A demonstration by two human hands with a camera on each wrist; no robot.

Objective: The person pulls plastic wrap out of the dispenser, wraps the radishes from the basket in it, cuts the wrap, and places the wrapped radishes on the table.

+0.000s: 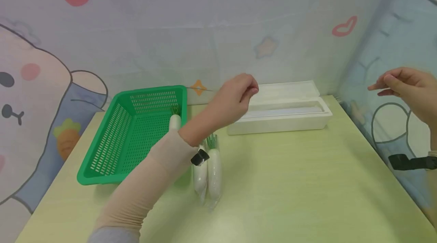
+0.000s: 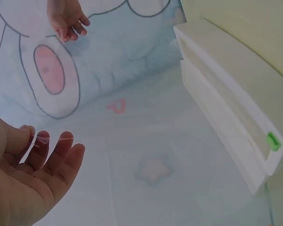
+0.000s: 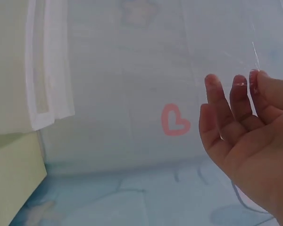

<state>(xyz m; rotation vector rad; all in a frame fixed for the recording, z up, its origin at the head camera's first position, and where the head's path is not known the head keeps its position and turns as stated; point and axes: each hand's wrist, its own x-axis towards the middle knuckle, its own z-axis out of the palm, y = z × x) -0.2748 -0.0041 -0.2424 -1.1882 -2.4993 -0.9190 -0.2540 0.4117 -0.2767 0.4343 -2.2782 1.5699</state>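
My left hand [image 1: 235, 97] is raised in front of the long white cling film box [image 1: 278, 124]. Its thumb and index finger pinch the edge of a transparent sheet of cling film [image 2: 54, 139]. Far to the right, my right hand [image 1: 411, 87] is held up beyond the table edge; its thumb and forefinger pinch the film too, visible as a thin bright crease in the right wrist view. Most of the film is too transparent to make out. The box lid [image 1: 288, 90] stands raised, and a whitish roll [image 1: 283, 112] lies inside.
Two film-wrapped white radishes [image 1: 214, 171] lie side by side on the light green table [image 1: 290, 190], partly behind my left forearm. One more radish [image 1: 175, 122] is in the green basket [image 1: 82, 174] at left. A green tab [image 2: 273, 141] sits on the box's end.
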